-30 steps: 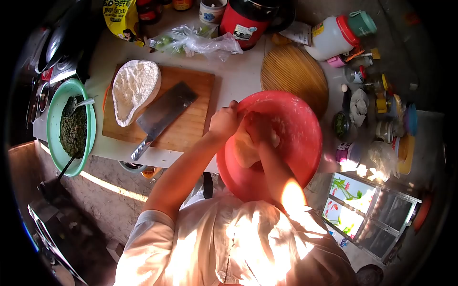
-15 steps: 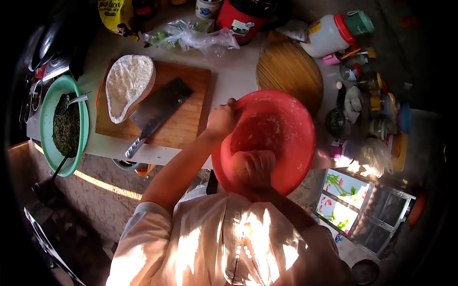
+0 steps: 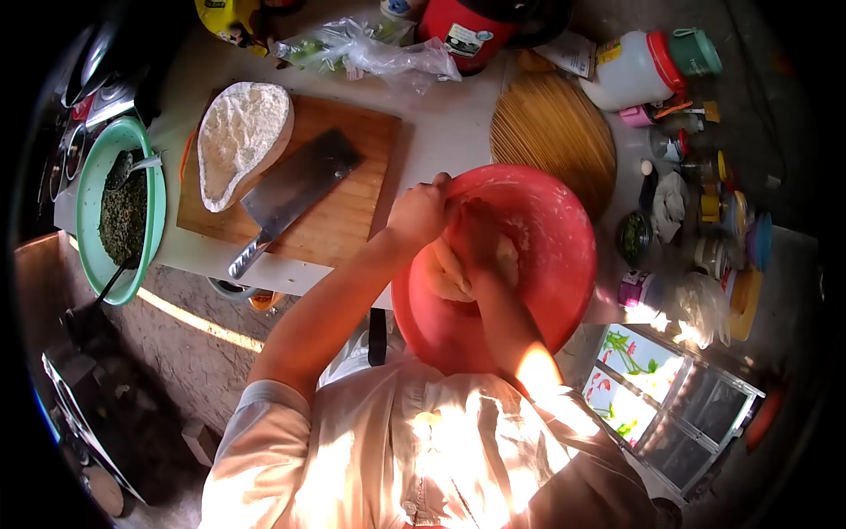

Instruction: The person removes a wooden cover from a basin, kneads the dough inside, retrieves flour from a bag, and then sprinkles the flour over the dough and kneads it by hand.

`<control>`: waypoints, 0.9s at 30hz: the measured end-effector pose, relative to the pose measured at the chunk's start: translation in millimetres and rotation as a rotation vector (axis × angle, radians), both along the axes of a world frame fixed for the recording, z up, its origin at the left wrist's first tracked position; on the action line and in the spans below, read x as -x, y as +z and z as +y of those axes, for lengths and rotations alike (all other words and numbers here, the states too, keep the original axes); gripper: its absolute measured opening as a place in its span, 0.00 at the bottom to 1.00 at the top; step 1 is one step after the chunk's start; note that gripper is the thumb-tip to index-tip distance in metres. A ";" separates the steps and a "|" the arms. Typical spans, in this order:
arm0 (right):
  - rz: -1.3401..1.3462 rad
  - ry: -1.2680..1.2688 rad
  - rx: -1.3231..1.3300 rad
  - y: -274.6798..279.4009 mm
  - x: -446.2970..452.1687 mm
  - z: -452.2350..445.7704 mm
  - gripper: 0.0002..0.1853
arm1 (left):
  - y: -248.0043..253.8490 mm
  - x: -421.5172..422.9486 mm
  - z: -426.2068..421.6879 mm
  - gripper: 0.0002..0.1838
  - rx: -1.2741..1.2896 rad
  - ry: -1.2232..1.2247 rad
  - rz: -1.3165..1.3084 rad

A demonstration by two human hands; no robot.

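A red plastic basin [image 3: 551, 304] sits at the table's front edge, tilted toward me. My left hand [image 3: 421, 212] is closed over its left rim. Inside the basin, my right hand [image 3: 476, 231] presses on a pale lump of dough [image 3: 448, 275], its fingers curled and partly in shadow. Dough shows on both sides of the right wrist. Floury smears mark the basin's inner wall. Left of the basin, a cleaver [image 3: 304, 181] lies on a wooden cutting board [image 3: 352, 229], beside an open bag of flour [image 3: 242, 141].
A green basin [image 3: 157, 229] of chopped greens with a spoon stands far left. Behind the red basin lies a round slatted wooden lid [image 3: 555, 132]. Jars and a white tub [image 3: 630, 75] line the right side. A plastic bag [image 3: 370, 53] lies at the back.
My right hand has moved up and away from me inside the basin, and dough now shows beneath it. My left hand keeps its hold on the rim. The view has shifted slightly.
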State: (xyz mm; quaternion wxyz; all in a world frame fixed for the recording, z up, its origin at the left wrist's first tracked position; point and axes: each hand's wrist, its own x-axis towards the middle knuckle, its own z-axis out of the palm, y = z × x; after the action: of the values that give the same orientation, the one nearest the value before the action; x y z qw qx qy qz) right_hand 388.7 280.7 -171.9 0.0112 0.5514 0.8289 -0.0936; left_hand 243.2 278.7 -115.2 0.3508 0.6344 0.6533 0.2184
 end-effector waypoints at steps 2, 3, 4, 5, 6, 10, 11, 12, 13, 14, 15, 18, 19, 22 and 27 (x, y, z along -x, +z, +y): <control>-0.043 -0.023 0.056 17.5 4.8 -3.3 0.14 | 0.4 1.0 0.1 0.20 -0.001 -0.009 0.034; -0.096 -0.051 0.127 26.3 5.0 -8.4 0.17 | -1.7 2.0 0.0 0.20 -0.008 -0.005 0.033; -0.102 -0.047 0.122 19.2 -3.9 -19.8 0.17 | -3.9 1.5 0.2 0.20 0.010 -0.007 0.040; -0.098 0.008 0.037 3.4 -18.6 -36.1 0.19 | -4.7 0.4 -0.7 0.20 0.031 -0.010 0.045; -0.068 -0.024 0.069 14.7 -24.0 -47.6 0.20 | -3.5 -0.8 -2.5 0.20 0.028 -0.009 0.038; 0.274 -0.001 0.147 54.4 -55.2 -90.6 0.17 | -1.5 -6.2 -6.4 0.20 0.064 -0.016 0.029; 0.271 -0.003 0.146 63.3 -59.1 -103.3 0.17 | -1.4 -7.4 -6.2 0.20 0.065 -0.002 0.040; 0.141 -0.083 0.258 76.7 -60.9 -114.9 0.15 | 1.7 -7.6 -6.0 0.20 0.064 -0.005 0.037; 0.010 -0.163 0.370 85.3 -62.8 -124.0 0.14 | 4.6 -7.3 -5.7 0.20 0.071 -0.004 0.022; 0.006 -0.164 0.370 88.2 -65.5 -131.5 0.14 | 6.6 -7.0 -5.4 0.20 0.080 -0.001 0.007; -0.002 0.034 0.082 89.9 -67.8 -137.5 0.14 | 5.9 -7.2 -5.5 0.20 0.083 0.002 0.003; 0.016 0.258 -0.134 68.0 -68.1 -141.2 0.16 | 2.3 -8.2 -8.0 0.20 0.088 0.005 -0.027; 0.037 0.278 -0.071 54.7 -67.8 -143.2 0.17 | 3.0 -8.7 -8.7 0.20 0.088 0.012 -0.025; 0.092 0.250 -0.082 19.7 -63.3 -119.6 0.16 | 5.5 -11.5 -5.9 0.20 0.101 0.019 -0.018; 0.162 -0.094 0.390 23.8 -39.5 -47.7 0.15 | 6.3 -10.7 -5.7 0.20 0.107 0.017 -0.032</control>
State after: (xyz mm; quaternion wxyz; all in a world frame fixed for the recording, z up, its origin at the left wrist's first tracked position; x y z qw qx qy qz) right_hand 428.2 233.0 -148.1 0.0467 0.5676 0.7666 -0.2966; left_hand 253.9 273.0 -108.8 0.3926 0.6055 0.6638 0.1964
